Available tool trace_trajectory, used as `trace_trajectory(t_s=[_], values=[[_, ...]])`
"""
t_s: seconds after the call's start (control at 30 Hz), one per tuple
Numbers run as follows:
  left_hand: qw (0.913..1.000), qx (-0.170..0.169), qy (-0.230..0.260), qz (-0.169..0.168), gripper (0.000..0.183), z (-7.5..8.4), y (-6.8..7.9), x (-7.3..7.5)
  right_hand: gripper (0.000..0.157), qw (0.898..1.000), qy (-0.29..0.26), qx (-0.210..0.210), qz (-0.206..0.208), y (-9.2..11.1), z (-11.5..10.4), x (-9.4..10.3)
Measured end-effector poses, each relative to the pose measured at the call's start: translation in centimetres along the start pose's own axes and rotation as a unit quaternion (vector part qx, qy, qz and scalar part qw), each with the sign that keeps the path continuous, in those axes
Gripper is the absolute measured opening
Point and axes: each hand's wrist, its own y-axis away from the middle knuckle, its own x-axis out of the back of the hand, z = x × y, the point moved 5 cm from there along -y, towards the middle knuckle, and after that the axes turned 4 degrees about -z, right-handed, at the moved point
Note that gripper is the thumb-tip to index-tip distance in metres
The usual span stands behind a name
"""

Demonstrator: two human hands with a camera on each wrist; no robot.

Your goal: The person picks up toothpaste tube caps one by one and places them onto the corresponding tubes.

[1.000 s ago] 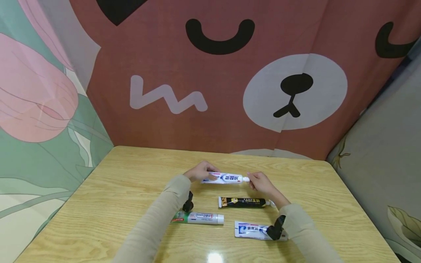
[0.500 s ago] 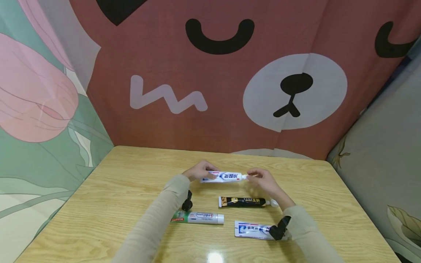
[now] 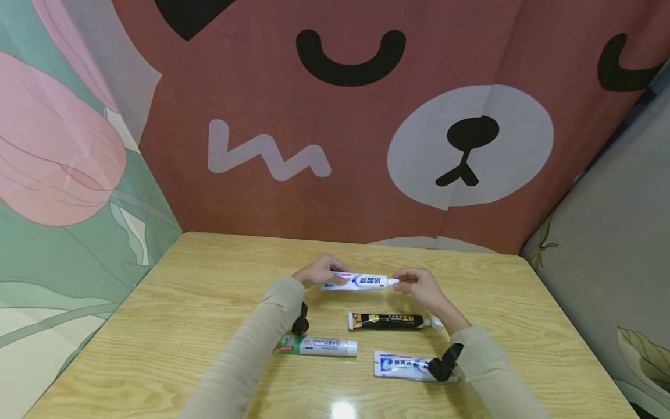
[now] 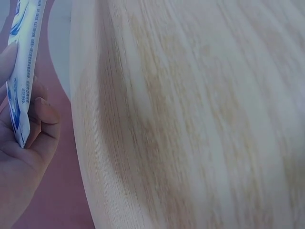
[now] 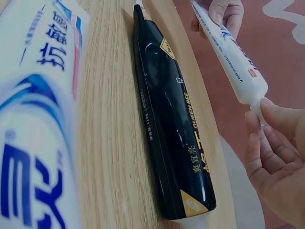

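Note:
A white toothpaste tube with blue lettering (image 3: 366, 281) is held raised above the table, its cap end pointing right. My left hand (image 3: 317, 272) grips its flat tail end, thumb in front and fingers behind, which the left wrist view shows from close by. At the other end my right hand (image 3: 423, 287) pinches the small white cap (image 5: 258, 108) between thumb and fingers. Nearer on the table lies a black toothpaste tube (image 3: 389, 322). In front of that, a second white and blue toothpaste tube (image 3: 402, 366) is partly covered by the right wrist's camera.
A green and silver toothpaste tube (image 3: 324, 347) lies by the left forearm, which hides its tail end. The wooden table (image 3: 157, 326) ends at the back against a brown curtain with a bear face (image 3: 356, 128). Each wrist carries a black camera mount.
The right hand's fingers have shifted their hold at the cap, and its knuckles sit a little higher. The left hand and the tube stay almost where they were.

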Motion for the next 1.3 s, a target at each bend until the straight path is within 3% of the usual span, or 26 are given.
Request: trace_trajectory(t_s=[0.3, 0.73, 1.1, 1.3], values=[[1.0000, -0.002, 0.003, 0.000, 0.026, -0.05, -0.35, -0.28, 0.019, 1.000, -0.003, 0.011, -0.003, -0.17, 0.13, 0.12], [1.0000, 0.005, 0.007, 0.001, 0.027, -0.35, -0.43, -0.21, 0.022, 0.998, 0.002, 0.014, -0.060, 0.22, -0.10, 0.23], [0.9998, 0.011, 0.014, -0.002, 0.026, -0.65, -0.48, -0.28, 0.019, 0.998, 0.005, 0.010, -0.069, 0.13, 0.22, 0.13], [0.9999, 0.007, 0.009, 0.002, 0.026, -0.56, -0.52, -0.25, 0.038, 0.997, 0.016, -0.015, -0.071, 0.14, 0.46, -0.32]])
